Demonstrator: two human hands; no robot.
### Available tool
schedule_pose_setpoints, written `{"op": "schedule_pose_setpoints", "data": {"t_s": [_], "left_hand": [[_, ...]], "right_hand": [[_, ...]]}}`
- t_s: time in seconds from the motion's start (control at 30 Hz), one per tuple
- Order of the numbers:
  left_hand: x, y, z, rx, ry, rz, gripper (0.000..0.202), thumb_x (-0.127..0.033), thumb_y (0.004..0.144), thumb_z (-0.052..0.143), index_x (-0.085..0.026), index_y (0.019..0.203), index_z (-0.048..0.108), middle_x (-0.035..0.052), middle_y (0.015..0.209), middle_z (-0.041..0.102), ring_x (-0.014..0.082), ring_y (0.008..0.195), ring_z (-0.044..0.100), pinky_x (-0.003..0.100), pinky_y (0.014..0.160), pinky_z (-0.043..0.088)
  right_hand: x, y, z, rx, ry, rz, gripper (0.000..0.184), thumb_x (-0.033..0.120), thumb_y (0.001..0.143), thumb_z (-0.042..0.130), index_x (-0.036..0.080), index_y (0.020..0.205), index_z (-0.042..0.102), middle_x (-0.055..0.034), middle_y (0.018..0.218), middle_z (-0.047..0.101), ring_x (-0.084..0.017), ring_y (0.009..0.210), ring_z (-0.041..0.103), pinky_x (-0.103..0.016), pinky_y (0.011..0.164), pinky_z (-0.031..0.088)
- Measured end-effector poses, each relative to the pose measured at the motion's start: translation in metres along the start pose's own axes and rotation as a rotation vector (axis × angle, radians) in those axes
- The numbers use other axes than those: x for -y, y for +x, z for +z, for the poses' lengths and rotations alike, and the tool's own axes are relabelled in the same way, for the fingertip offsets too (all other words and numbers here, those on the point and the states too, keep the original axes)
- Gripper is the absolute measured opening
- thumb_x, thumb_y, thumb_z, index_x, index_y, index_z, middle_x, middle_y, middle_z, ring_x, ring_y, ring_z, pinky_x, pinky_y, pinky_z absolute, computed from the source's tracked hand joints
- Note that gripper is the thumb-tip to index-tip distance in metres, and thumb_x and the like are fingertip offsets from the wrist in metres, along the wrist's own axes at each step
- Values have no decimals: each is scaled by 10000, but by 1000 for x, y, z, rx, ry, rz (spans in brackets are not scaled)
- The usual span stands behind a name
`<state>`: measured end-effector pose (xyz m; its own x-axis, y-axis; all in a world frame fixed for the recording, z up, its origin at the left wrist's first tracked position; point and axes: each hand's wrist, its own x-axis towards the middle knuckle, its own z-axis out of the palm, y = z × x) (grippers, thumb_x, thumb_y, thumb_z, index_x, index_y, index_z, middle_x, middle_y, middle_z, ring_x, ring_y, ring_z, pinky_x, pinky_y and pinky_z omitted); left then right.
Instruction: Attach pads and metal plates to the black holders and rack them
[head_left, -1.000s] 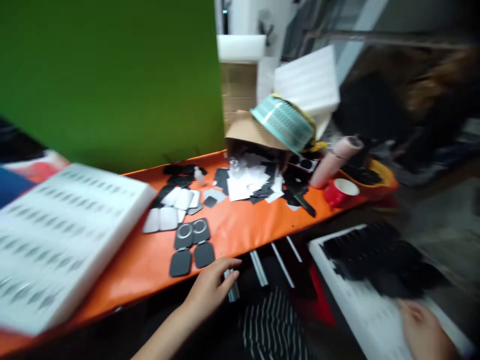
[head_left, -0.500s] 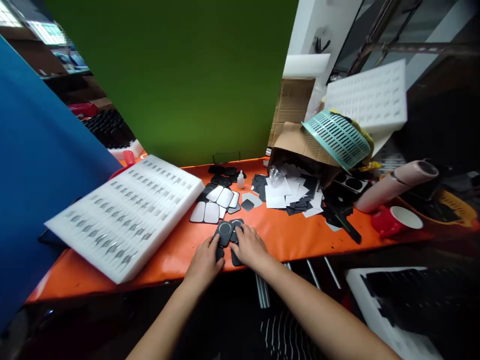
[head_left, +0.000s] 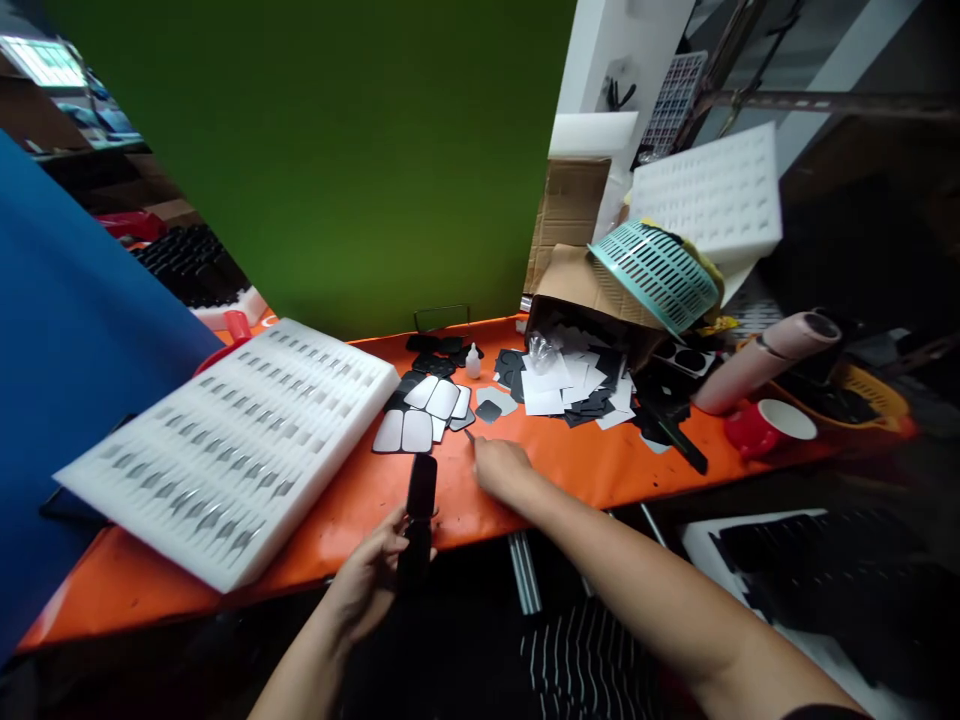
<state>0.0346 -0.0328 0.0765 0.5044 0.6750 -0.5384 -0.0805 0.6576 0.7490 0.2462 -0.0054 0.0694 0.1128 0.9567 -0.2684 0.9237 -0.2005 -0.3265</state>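
Observation:
My left hand (head_left: 369,578) is closed around a black folding wireless charger (head_left: 421,490), held tilted up at the table's front edge with its panels unfolded. My right hand (head_left: 501,468) rests low over the orange tabletop, fingers pinched together. From its fingertips pokes a small thin dark piece, too small to name. Just beyond lie white-faced rounded pads with black edges (head_left: 405,431) and a small dark square pad (head_left: 489,411) on a pale sheet. A small white dropper bottle (head_left: 472,362) stands behind them.
At left a white foam tray (head_left: 232,440) with rows of slots lies slanted. Loose white and black sheets (head_left: 546,385) spill from a cardboard box (head_left: 570,275) at right, under a tilted teal basket (head_left: 652,275). Farther right are a pink tumbler (head_left: 765,365) and a red mug (head_left: 765,428).
My left hand has lifted the charger off the table and drawn it toward me. My right hand has let go of it and now pinches a thin dark piece.

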Motion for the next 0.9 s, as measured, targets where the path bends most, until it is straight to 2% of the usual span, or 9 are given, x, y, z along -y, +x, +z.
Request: {"op": "schedule_pose_setpoints", "data": {"t_s": [0.07,0.13,0.27,0.37,0.43,0.53,0.6,0.7,0.9], "left_hand": [[-1,-2,10,19,-46,-64,458,-201,660,525,-138,1114,534,89,1053,600,211,858,597,325,749,469],[1,4,26,17,-10,-135,421,-224,676,565,-133,1087,549,82,959,637,198,769,616,298,660,488],[16,27,72,-23,132,-243,410,-314,675,639,-122,1031,575,78,792,675,195,672,635,259,565,493],[37,42,116,54,256,-303,368,-349,660,651,-122,947,613,102,838,680,229,748,639,263,578,507],[53,45,143,172,325,-335,375,-399,660,641,-123,914,628,109,841,680,246,786,632,265,572,509],[74,45,178,329,397,-362,419,-463,651,627,-124,897,639,102,775,683,241,739,634,270,568,503],[84,43,195,382,430,-367,423,-465,636,639,-127,890,643,92,747,682,226,706,632,268,581,498],[93,42,210,417,466,-366,442,-475,629,640,-127,902,643,81,736,676,214,686,626,264,587,489],[97,42,216,410,520,-329,455,-501,639,617,-147,923,640,62,740,666,221,687,617,267,561,474]], "right_hand": [[-22,-16,-10,2,39,3,243,220,742,445,135,934,568,-109,860,631,-219,761,585,-280,622,407],[-53,-49,-19,32,161,-5,198,241,740,450,161,864,581,-56,811,636,-174,697,583,-230,571,394],[-128,-163,-21,-31,560,65,172,243,708,504,181,848,582,-4,782,636,-145,676,567,-212,574,395],[-189,-263,-11,-246,726,385,183,286,701,523,170,830,584,-18,779,643,-169,691,570,-248,594,416],[-230,-323,-1,-485,745,677,245,352,690,535,152,824,581,-33,717,639,-181,645,570,-272,571,419],[-282,-380,14,-804,640,993,331,430,685,508,124,782,588,-53,637,622,-193,605,566,-289,558,415],[-305,-392,22,-855,550,1091,359,465,686,488,122,688,592,-54,567,599,-200,592,560,-282,548,401],[-326,-383,31,-835,520,1106,375,483,689,477,132,623,590,-45,521,577,-199,606,558,-261,545,385],[-348,-361,55,-767,535,1072,370,480,706,454,142,631,584,-32,502,561,-192,607,551,-245,529,356]]}}
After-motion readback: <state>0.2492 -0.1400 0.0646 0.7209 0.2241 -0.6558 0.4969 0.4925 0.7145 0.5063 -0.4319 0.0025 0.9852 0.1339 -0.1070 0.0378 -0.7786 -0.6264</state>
